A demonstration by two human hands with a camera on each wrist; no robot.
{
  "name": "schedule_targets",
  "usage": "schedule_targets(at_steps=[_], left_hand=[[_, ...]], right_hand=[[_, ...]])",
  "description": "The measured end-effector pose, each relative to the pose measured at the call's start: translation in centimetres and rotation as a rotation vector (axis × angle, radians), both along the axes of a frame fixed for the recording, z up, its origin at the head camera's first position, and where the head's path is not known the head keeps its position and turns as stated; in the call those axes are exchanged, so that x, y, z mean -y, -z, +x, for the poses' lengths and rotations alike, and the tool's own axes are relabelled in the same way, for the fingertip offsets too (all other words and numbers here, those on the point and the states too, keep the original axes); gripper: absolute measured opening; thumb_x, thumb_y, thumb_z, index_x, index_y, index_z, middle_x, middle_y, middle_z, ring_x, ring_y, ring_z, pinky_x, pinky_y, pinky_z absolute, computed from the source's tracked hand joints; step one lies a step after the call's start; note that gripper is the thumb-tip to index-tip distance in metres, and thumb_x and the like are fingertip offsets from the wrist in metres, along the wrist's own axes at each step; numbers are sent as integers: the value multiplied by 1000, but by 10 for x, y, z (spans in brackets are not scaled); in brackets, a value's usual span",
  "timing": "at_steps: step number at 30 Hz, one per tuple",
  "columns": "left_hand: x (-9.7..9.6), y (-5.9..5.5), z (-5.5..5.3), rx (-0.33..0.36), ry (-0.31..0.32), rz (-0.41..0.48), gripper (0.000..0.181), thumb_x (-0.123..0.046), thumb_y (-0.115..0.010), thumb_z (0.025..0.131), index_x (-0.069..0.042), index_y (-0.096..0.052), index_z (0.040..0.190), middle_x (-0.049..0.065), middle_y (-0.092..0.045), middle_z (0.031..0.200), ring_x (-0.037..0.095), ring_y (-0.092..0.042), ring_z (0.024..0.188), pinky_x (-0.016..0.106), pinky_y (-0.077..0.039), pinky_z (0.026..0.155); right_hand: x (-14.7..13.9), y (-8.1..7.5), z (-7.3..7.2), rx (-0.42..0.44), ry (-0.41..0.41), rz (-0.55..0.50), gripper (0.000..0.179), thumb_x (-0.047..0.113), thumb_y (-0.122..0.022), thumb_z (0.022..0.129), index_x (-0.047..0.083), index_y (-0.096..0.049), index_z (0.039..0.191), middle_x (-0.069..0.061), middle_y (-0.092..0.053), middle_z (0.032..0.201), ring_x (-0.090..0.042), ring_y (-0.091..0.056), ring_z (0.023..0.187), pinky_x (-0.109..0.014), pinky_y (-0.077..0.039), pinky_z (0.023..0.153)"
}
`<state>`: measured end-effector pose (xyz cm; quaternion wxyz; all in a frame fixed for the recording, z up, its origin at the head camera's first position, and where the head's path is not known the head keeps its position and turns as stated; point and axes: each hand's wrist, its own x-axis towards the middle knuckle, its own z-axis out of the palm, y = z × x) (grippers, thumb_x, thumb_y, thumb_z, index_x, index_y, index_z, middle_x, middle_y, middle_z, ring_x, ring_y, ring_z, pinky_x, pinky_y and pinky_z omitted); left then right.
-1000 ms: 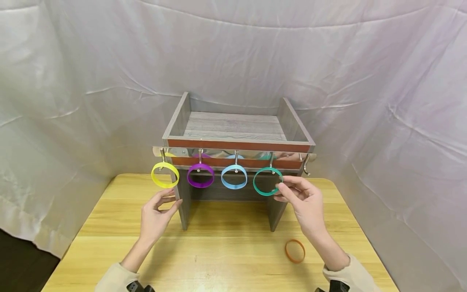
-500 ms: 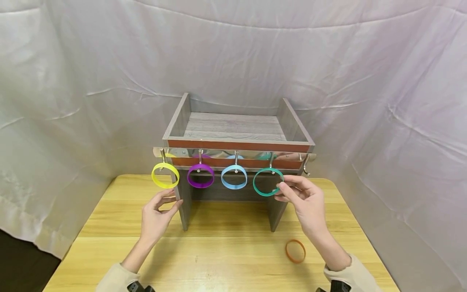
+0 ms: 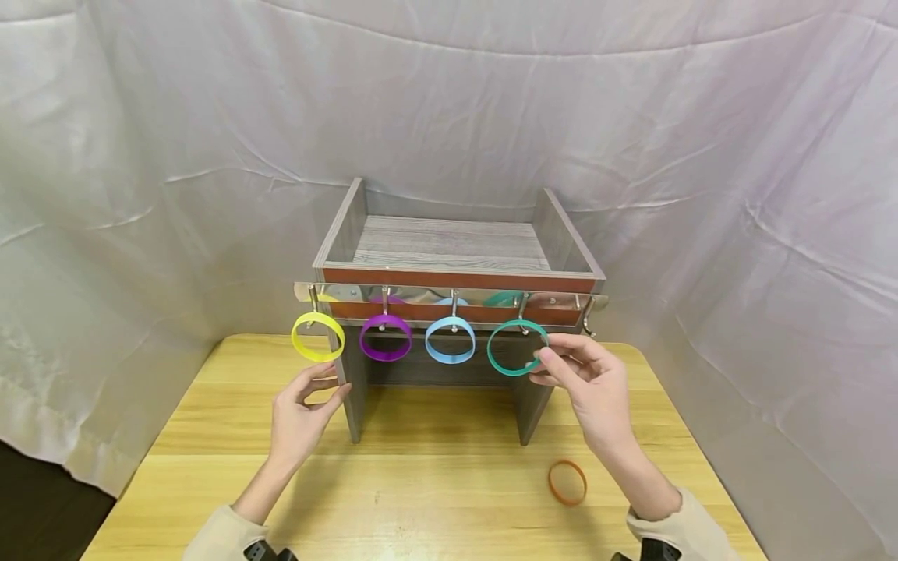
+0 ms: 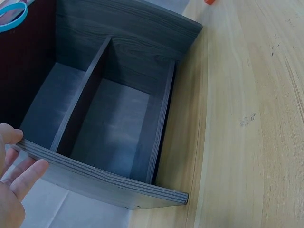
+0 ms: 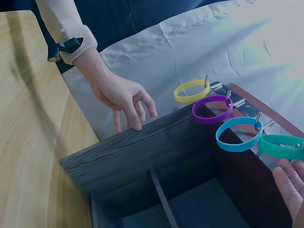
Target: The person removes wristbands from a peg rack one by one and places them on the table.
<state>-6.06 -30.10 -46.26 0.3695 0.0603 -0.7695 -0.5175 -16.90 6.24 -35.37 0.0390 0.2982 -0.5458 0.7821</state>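
My right hand (image 3: 595, 393) pinches the right rim of a green wristband-like ring (image 3: 507, 372), thumb in front. The ring hangs around the fourth hook of a metal rail (image 3: 421, 295) on a grey wooden shelf. My left hand (image 3: 300, 417) holds the front edge of the shelf's left side panel (image 3: 355, 405); in the left wrist view its thumb lies inside the panel and its fingers outside. Yellow (image 3: 317, 358), purple (image 3: 385, 357) and light blue (image 3: 450, 359) rings hang on the hooks to the left. The right fingertips are partly hidden behind the green ring.
The rail's rightmost hook (image 3: 589, 318) bears no ring. An orange ring (image 3: 571, 502) lies on the wooden table (image 3: 421, 499), left of the right forearm. Grey cloth (image 3: 449, 117) hangs behind and beside the shelf.
My right hand has shifted slightly to the right, and the green ring's right rim has moved with it. The left hand and the other rings keep their places.
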Motion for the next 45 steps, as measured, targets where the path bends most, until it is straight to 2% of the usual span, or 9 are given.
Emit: schedule_targets(at_steps=[4,12,19,24,27,34,39,43,45], left_hand=[[1,0,0,-17,10,-13,39,12,-80,84,-1,-74,120,-28,-70,107,9,-79,90,16,-66,67],[2,1,0,-17,10,-14,39,10,-81,84,-2,-74,120,-26,-70,107,12,-80,90,16,-66,67],[-1,0,-1,-43,26,0,40,17,-79,81,4,-73,118,-29,-69,106,-8,-73,88,15,-65,65],[-1,-2,-1,-45,16,-11,41,17,-80,81,3,-73,119,-27,-70,107,2,-77,88,16,-66,65],[-1,-1,-1,-39,12,-11,40,16,-80,81,3,-73,118,-27,-70,107,6,-78,88,17,-66,65],[-1,0,-1,-37,22,0,39,15,-80,82,3,-73,118,-29,-69,106,-2,-75,88,16,-66,65],[0,1,-1,-35,16,-7,40,16,-80,81,3,-73,118,-30,-69,106,5,-78,88,16,-65,65],[0,1,-1,-47,21,-10,39,16,-80,81,3,-73,117,-25,-72,107,2,-77,88,16,-66,65],[1,1,-1,-47,24,-13,39,15,-80,82,2,-74,118,-20,-73,107,1,-77,89,17,-66,66]], right_hand=[[-2,-3,2,-15,-19,-13,27,-20,-62,94,-2,-75,110,-7,-79,91,-12,-79,79,-34,-71,70],[-9,-9,6,-26,-56,11,28,-19,-61,95,-1,-74,112,-5,-80,93,-12,-80,80,-34,-71,72],[-18,-12,10,4,-36,104,24,-16,-63,96,-2,-73,113,-1,-80,94,-11,-80,81,-34,-71,72],[-21,-11,14,6,-37,107,26,-18,-63,95,-3,-74,112,-5,-79,93,-12,-79,79,-36,-71,70],[-23,-7,15,23,-45,124,26,-18,-63,95,-2,-74,112,-4,-80,96,-13,-80,79,-38,-71,71],[-30,9,17,67,-40,179,24,-16,-64,96,-2,-74,112,-5,-81,98,-13,-80,80,-38,-71,71],[-34,22,16,104,-42,218,21,-14,-65,96,-3,-73,112,-1,-81,100,-11,-80,83,-37,-71,72],[-37,34,17,151,-33,255,20,-11,-66,97,0,-74,111,3,-80,101,-9,-79,84,-34,-71,73],[-37,41,16,180,-30,270,22,-10,-67,97,6,-75,109,3,-80,101,-9,-79,83,-34,-71,72]])
